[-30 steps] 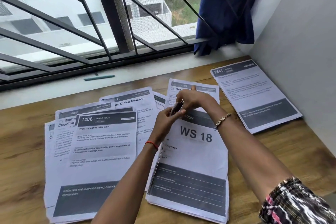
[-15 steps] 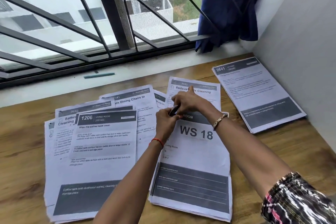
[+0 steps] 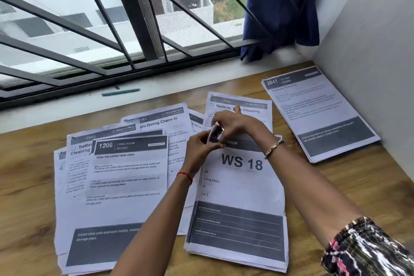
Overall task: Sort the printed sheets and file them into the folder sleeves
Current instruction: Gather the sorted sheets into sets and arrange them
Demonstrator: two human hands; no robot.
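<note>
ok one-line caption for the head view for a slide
Above the WS 18 stack, the left hand and right hand pinch a small shiny object.

Right of your right hand (image 3: 235,121), a strip of bare table (image 3: 340,172) lies open between the WS 18 stack (image 3: 242,197) and the 2641 sheet (image 3: 313,114); the wall (image 3: 369,51) closes it beyond. Left of your left hand (image 3: 201,145), fanned sheets (image 3: 125,175) cover the wood; window bars (image 3: 134,18) block ahead.
</note>
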